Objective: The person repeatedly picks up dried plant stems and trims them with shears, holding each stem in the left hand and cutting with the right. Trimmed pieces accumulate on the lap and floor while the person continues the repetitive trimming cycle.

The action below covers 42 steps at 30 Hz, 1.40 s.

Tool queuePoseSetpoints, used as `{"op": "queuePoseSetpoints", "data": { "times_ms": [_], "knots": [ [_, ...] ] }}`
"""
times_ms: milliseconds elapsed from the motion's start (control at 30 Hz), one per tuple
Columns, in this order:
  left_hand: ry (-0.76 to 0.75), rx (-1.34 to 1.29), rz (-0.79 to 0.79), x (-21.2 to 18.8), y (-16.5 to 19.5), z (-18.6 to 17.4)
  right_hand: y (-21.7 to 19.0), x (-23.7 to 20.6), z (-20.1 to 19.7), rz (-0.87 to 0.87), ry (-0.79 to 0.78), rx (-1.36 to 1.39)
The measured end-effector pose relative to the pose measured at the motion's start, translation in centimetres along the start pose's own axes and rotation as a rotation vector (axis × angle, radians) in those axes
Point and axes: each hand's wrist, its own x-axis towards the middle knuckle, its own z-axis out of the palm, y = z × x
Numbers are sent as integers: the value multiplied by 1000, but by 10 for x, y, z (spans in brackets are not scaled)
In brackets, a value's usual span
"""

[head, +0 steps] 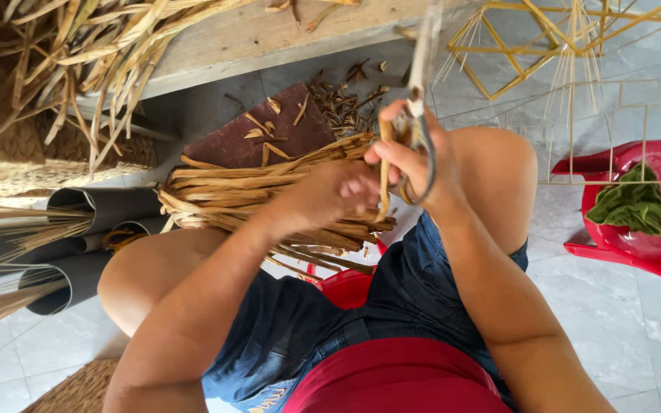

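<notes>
My right hand (415,164) grips a pair of scissors (422,134) with its fingers through the handles, held above my right knee. My left hand (330,195) pinches a thin dried plant strip (383,172) that hangs down beside the scissors. Both hands are close together, almost touching. Under them a bundle of dried brown strips (246,191) lies across the floor between my knees. The scissor blades are blurred and point up.
A red plastic chair (636,229) with a green cloth (630,205) stands at right. Grey tubes (78,222) holding straw lie at left. A wooden bench (269,34) with dried leaves, a brown board (262,134) and a thin stick frame (545,38) are ahead.
</notes>
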Motion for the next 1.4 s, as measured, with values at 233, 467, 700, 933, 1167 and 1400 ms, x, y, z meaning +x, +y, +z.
{"op": "queuePoseSetpoints", "data": {
  "times_ms": [233,467,700,933,1167,1400],
  "knots": [
    [41,-847,64,-5,1,-21,27,-60,24,-276,-277,-59],
    [286,-686,285,-24,14,-17,65,-92,39,-83,-207,-128],
    [312,-335,402,-59,32,-26,19,-79,30,-301,-13,-387],
    [421,-236,564,-63,29,-24,-6,-91,32,-301,-49,-572],
    [477,-116,499,-66,38,-19,-4,-83,39,-211,-3,-564],
    [780,401,467,-76,46,-26,12,-81,38,-53,60,-410]
  ]
}}
